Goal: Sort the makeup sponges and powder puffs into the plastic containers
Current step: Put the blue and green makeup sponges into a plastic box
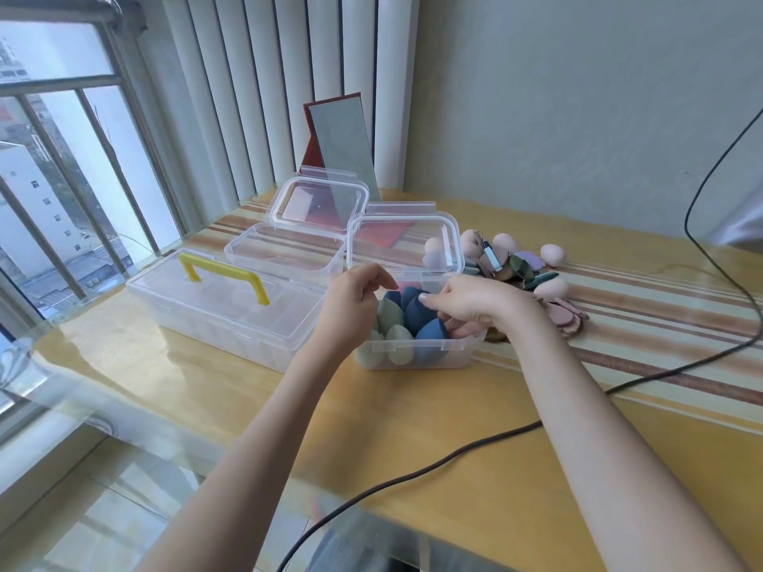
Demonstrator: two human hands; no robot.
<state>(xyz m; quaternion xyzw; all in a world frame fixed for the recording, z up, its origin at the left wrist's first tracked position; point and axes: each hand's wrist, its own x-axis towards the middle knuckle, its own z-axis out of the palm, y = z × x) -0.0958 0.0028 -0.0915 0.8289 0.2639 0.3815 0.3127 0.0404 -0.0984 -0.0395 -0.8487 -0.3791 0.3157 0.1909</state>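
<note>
Indoors, glass-topped table (433, 439) beside window (62, 167).

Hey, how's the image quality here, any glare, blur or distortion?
Head view: daylight from the window at left, glare on the glass tabletop; wide-angle lens bends the cable and edges; corners blurred; hands and sponge container fairly sharp.

The right hand's (466, 305) fingertips are buried among the blue sponges (417, 319), so any grasp cannot be told. The black cable (413, 480) is cut off at the bottom edge.
</note>
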